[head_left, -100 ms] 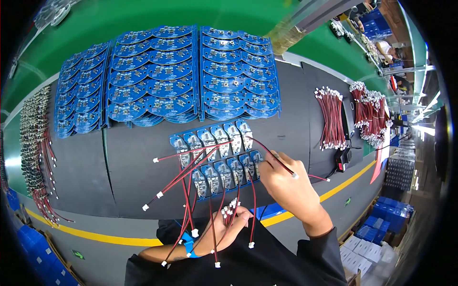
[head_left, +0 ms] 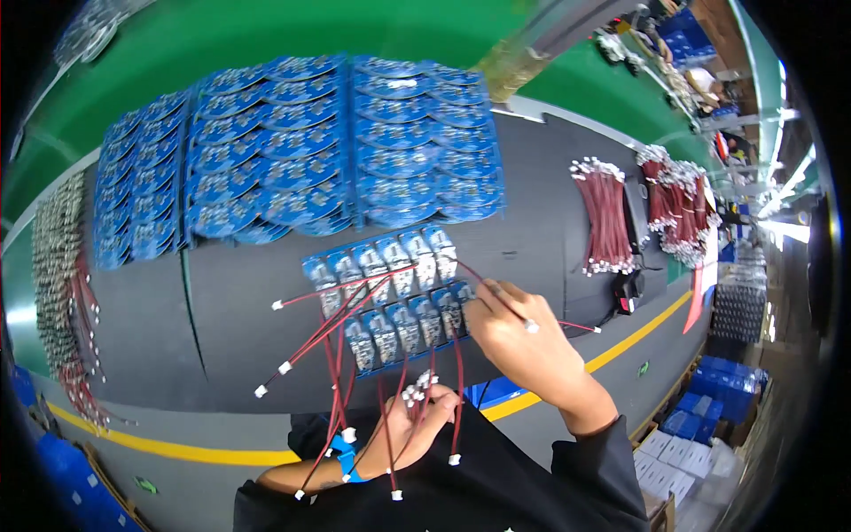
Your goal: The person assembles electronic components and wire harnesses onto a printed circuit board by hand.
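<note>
Dark grey tabletop (head_left: 532, 222), and there's a blue two-row circuit-board panel (head_left: 412, 328) at the right fingers (head_left: 486, 310), which curl together over its right end; whether they're pinching, can't tell! One thin red-and-black cable with a white plug (head_left: 530, 325) crosses them. Nearer the body, left fingers (head_left: 441, 408) pinch a bunch of white-plugged red cables (head_left: 419, 387). Beyond both: stacked blue scallop-edged circuit boards (head_left: 301, 146); farther right, dark-red cable bundles (head_left: 605, 217).

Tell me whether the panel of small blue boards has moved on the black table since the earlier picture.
No, not visibly: the panel keeps its place against the left seam of the black table; both shift left together in view.
</note>
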